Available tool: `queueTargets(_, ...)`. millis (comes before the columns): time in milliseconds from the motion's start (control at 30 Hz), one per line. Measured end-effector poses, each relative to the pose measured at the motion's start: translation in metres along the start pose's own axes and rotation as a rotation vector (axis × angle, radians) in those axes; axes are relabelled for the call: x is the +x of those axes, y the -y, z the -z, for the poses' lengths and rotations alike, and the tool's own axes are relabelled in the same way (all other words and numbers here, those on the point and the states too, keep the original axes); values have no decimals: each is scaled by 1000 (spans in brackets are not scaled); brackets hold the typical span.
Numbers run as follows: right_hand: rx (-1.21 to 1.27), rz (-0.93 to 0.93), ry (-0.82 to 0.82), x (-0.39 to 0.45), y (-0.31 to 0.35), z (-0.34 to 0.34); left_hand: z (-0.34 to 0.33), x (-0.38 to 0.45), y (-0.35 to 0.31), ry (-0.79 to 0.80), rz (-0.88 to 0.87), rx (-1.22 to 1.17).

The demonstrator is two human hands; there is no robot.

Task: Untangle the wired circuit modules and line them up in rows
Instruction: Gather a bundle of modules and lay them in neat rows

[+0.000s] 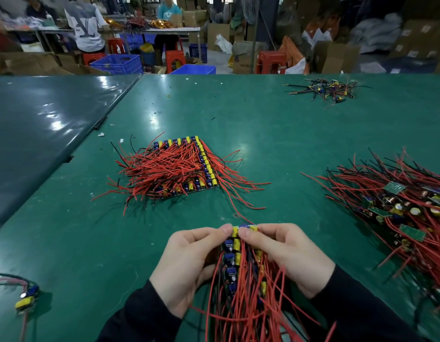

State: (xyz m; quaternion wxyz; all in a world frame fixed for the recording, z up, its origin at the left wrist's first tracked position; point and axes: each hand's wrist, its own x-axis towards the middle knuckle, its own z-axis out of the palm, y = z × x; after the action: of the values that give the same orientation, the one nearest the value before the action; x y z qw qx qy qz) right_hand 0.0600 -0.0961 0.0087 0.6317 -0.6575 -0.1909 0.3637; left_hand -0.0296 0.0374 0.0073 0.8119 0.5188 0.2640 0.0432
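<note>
A row of circuit modules with blue and yellow parts and long red wires runs toward me between my hands. My left hand grips the row's left side, thumb and forefinger pinching near its far end. From the right, my right hand pinches the farthest module at the top of the row. On the green table a block of modules lies lined up in rows, its red wires fanned out. A tangled heap of modules sits at the right.
A single loose module lies near the table's left front. A small pile of black-wired parts sits at the far right. A darker table adjoins on the left. Beyond are people, red stools, blue crates and cardboard boxes.
</note>
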Motion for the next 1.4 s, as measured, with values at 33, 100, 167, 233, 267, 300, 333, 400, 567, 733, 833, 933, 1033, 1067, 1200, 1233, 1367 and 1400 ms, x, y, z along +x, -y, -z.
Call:
queueTargets(33,-7,8,30,-1,2,2,1,0,-1,6,15,21)
queueTargets(100,-57,3,69,-3,6,5,3,0,-3,24,43,48)
queueTargets(167,-101,-20,94,-4,8,7,5,0,-6,58,73,74)
queueTargets(233,-93,-40,103,-4,7,7,6,-1,-6,82,86,99)
queueTargets(267,-66,-54,108,-4,7,7,6,-2,-6,88,85,108)
queueTargets(300,-32,-71,118,-4,7,6,6,-2,-7,90,84,115)
queueTargets(333,4,-90,129,-3,6,6,6,-2,-7,89,83,117)
queueTargets(400,69,-128,148,-2,5,7,6,-1,-7,88,84,112)
queueTargets(567,74,-137,70,0,7,10,5,0,-5,100,83,106)
queueTargets(733,140,-205,99,2,5,15,4,2,0,111,65,107)
queueTargets(833,111,-235,103,1,7,16,4,2,2,108,53,105)
queueTargets(933,121,-239,102,1,7,17,3,2,4,103,30,102)
queueTargets(1033,118,-247,119,1,6,16,4,3,5,96,10,96)
queueTargets(1067,117,-250,128,1,6,16,4,3,5,97,7,97)
queueTargets(1200,170,-255,171,0,8,18,6,4,7,117,8,103)
queueTargets(1233,181,-252,178,-1,9,18,6,4,7,128,9,99)
queueTargets(1367,246,-211,183,1,6,17,8,4,6,163,5,52)
queueTargets(1400,254,-201,175,2,4,15,9,5,6,164,6,31)
